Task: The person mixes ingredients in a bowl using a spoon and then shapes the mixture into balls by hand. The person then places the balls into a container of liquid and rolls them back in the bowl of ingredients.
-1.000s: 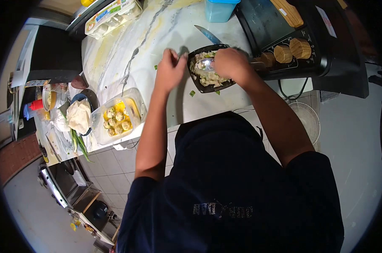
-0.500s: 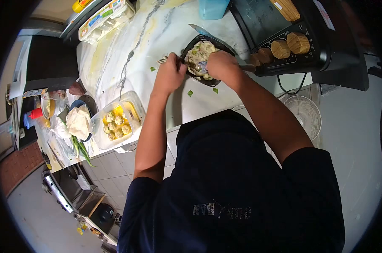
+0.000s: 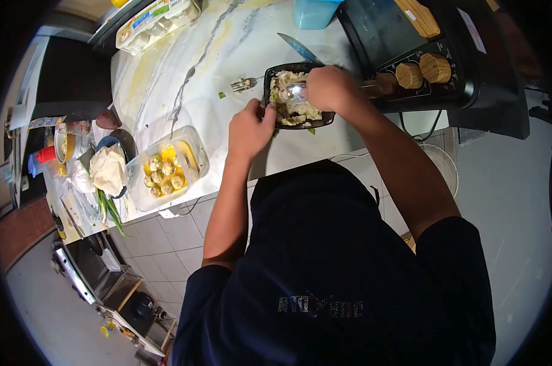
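Note:
A black square bowl [image 3: 267, 91] on the counter holds a pale, chunky mixture [image 3: 300, 113] with green bits. My left hand [image 3: 251, 129] grips the bowl's near left side, thumb along the wall. In my right hand [image 3: 332, 90] is a metal spoon [image 3: 297, 92], its bowl down in the mixture; the fingers hide most of the handle. A fork [image 3: 243, 84] with food stuck on it lies left of the bowl, apart from both hands. Behind the bowl rests a knife [image 3: 299, 47], its handle end out of sight.
A toaster oven [image 3: 422, 73] with wooden knobs stands at right, a blue container [image 3: 315, 15] at the back. To the left are an egg carton [image 3: 160, 24], a plastic tub [image 3: 193, 174] holding several balls in yellow liquid, wrappers [image 3: 108, 171] and green onions [image 3: 109, 213].
The bowl has turned, its sides now nearly square to the counter edge. My left hand has slid down toward its near left side, uncovering the fork. The spoon has shifted within the mixture.

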### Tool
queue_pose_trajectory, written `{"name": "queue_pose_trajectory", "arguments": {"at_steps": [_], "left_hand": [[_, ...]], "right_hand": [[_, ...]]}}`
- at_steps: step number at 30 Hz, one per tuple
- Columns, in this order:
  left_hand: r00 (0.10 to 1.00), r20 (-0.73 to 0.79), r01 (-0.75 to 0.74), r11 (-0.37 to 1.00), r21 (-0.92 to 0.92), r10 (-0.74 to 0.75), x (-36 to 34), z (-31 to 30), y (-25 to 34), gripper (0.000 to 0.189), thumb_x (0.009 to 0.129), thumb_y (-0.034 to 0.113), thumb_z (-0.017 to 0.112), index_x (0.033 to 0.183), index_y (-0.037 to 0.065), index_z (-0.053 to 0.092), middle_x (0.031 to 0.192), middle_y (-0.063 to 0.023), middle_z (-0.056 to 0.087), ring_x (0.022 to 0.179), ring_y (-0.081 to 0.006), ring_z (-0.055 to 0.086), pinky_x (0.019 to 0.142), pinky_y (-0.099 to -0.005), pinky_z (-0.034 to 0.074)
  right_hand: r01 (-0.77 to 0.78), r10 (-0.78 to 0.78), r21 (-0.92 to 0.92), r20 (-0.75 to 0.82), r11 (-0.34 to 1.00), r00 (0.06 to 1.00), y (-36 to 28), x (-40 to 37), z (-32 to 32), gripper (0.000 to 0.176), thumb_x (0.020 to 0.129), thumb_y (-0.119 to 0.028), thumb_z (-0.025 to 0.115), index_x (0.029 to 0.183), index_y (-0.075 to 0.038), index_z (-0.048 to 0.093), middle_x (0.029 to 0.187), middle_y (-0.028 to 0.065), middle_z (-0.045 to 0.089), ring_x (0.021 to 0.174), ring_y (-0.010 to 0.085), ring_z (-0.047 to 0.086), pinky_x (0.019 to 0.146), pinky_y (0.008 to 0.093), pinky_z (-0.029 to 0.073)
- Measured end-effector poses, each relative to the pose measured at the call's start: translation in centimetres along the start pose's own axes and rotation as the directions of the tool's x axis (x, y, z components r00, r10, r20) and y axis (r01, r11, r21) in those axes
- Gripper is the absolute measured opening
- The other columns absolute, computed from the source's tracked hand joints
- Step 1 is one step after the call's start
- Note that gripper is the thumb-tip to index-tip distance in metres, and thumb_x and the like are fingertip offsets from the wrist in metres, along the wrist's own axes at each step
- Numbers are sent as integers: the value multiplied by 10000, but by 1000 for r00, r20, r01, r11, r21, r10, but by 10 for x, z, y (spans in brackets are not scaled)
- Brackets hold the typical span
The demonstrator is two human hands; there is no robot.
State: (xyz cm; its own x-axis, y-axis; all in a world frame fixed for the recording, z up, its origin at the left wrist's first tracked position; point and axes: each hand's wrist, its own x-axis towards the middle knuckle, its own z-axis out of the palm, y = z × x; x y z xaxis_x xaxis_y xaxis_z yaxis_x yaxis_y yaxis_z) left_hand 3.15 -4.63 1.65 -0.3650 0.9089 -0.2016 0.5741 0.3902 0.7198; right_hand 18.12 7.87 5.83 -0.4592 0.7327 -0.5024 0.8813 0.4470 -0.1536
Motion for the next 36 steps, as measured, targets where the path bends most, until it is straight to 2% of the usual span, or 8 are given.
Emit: {"name": "queue_pose_trajectory", "arguments": {"at_steps": [3,12,15,18,26,28,32,36], "left_hand": [[982,121,-158,982,101,146,10,2,-7,293,879,264,536,814,-15,598,723,-256,626,730,-438,617,683,-497,490],[992,-14,-121,979,167,125,-6,17,-2,289,855,255,547,780,-16,613,695,-248,630,674,-429,623,664,-492,504],[996,-24,-76,974,213,82,-18,20,-1,312,859,266,535,781,-25,616,699,-255,632,675,-430,626,669,-493,505],[1000,18,-5,986,169,2,-31,13,-4,333,866,274,520,784,-34,615,706,-267,630,690,-435,629,685,-498,503],[996,88,22,996,85,-30,-45,6,-8,349,894,280,507,822,-45,612,712,-277,626,715,-448,620,708,-503,491],[994,98,30,997,76,-37,-47,5,-8,352,898,283,507,828,-46,611,714,-275,627,719,-448,619,707,-502,488],[989,124,72,997,26,-74,-49,0,-4,350,897,287,519,830,-46,608,730,-261,635,733,-439,622,703,-495,484],[991,113,69,997,-15,-67,-49,2,-9,386,909,321,527,834,-52,594,704,-264,608,691,-436,603,649,-470,463]], "right_hand": [[-66,66,66,3,996,998,-8,13,19,220,774,-120,578,911,-35,728,990,196,686,945,353,666,826,410,532],[-35,31,-93,-44,995,999,-15,3,31,219,776,-143,584,887,-29,735,908,187,698,888,303,690,717,399,550],[87,-98,-161,-65,983,993,-10,-10,21,204,788,-131,566,858,-50,740,904,161,704,873,287,694,718,380,550],[-72,59,-78,-154,994,986,-4,-24,5,181,782,-104,566,854,-47,722,884,186,689,876,343,677,741,435,544],[50,-60,-43,-256,998,965,-7,-23,21,196,828,-52,518,913,-12,690,852,206,663,826,384,662,718,453,536],[128,-146,-69,-474,989,868,-14,-26,27,217,864,-47,482,995,-13,651,864,200,651,813,380,658,702,450,531],[105,-84,31,-399,994,913,-19,-29,22,221,885,-68,468,1037,-25,622,912,181,644,836,369,654,709,449,526],[172,-169,-44,-522,984,836,-9,-25,38,205,856,-84,509,1016,-37,629,891,136,617,872,345,633,729,436,512]]}}
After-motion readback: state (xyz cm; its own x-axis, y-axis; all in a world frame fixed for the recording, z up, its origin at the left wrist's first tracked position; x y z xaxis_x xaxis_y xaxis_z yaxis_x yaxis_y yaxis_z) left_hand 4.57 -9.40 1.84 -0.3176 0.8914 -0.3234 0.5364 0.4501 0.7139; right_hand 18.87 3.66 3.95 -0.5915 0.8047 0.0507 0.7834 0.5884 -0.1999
